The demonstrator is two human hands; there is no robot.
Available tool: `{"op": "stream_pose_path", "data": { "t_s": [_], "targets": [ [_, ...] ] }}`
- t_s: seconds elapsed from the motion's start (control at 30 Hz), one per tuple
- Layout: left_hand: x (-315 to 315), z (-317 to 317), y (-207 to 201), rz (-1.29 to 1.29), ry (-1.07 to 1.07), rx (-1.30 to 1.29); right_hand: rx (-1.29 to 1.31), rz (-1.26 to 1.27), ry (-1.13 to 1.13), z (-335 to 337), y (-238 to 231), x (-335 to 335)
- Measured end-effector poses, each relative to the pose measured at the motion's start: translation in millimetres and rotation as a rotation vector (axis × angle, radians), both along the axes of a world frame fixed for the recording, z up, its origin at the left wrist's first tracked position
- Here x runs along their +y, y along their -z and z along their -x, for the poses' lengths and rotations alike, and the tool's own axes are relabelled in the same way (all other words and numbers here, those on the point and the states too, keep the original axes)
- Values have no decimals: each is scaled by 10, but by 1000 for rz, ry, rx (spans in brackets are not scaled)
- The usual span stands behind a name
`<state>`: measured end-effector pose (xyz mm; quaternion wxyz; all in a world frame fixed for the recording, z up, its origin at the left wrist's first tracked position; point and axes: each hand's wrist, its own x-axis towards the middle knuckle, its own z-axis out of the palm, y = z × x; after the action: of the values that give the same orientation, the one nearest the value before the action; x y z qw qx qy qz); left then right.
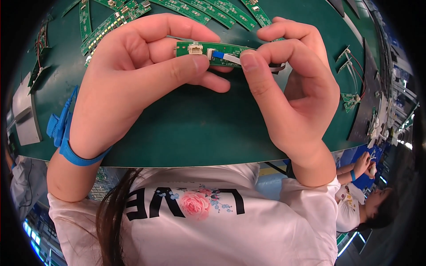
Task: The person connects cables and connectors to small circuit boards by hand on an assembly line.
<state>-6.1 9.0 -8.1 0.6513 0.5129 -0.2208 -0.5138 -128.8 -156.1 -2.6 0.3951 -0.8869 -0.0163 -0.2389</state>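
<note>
Circuit board (226, 47): green, narrow (white socket (195, 49)); hands (120, 75) (304, 88) pinch board and ribbon cable (230, 58).

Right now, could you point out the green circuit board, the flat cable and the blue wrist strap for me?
Circuit board (224, 47): head view, on its bare green face.
Flat cable (230, 58): head view, on its pale stretch beside the blue end.
Wrist strap (76, 157): head view, on its blue band.

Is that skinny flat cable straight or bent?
Bent: the flat cable curves round past the thumb of the right hand. The stretch near its blue end looks straight.
</note>
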Motion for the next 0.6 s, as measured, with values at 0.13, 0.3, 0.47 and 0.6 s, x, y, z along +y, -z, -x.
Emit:
{"op": "stream_pose_path", "data": {
  "t_s": [0.13,0.3,0.47,0.6],
  "targets": [
    [5,7,-9,-3,-15,-18,-37,13,-33,4,39,-38],
    [1,11,-13,-7,-9,-21,-50,-1,-29,3,47,-39],
    [0,15,-20,-21,-5,-42,-45,-35,1,12,53,-31],
    [-1,21,-10,-16,-10,-44,-52,-28,-32,10,40,-29]
  ]
}}
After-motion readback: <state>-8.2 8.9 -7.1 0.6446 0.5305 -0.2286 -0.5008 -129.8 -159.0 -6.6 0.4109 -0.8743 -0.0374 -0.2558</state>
